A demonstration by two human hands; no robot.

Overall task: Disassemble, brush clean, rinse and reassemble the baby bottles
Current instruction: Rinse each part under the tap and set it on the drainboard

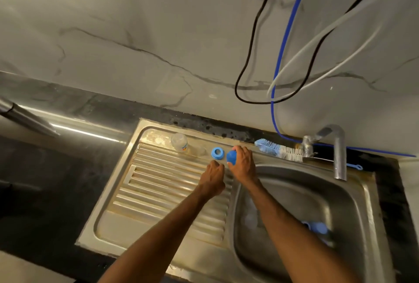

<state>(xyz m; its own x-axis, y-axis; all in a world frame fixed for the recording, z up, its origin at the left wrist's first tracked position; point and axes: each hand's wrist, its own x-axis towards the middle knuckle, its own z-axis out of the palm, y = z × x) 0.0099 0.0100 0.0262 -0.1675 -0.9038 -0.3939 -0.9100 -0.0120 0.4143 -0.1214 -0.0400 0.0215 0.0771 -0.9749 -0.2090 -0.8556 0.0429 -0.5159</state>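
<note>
Right hand (241, 162): grip closed round blue cap (233, 158), fingers curled over it, above back edge of drainboard (158, 192). Left hand (213, 177) just beside, fingers curled; cannot tell whether it holds anything. Blue ring (217, 153) flat on drainboard, just left of cap, nearer left hand. Clear bottle (180, 142) farther left, seemingly on its side. Brush (278, 150) to right along sink rim, near tap (339, 153). Basin (294, 192) open under right arm, blurred blue part (316, 227) inside. Judgement: free drainboard near ring suits setting cap down.
</note>
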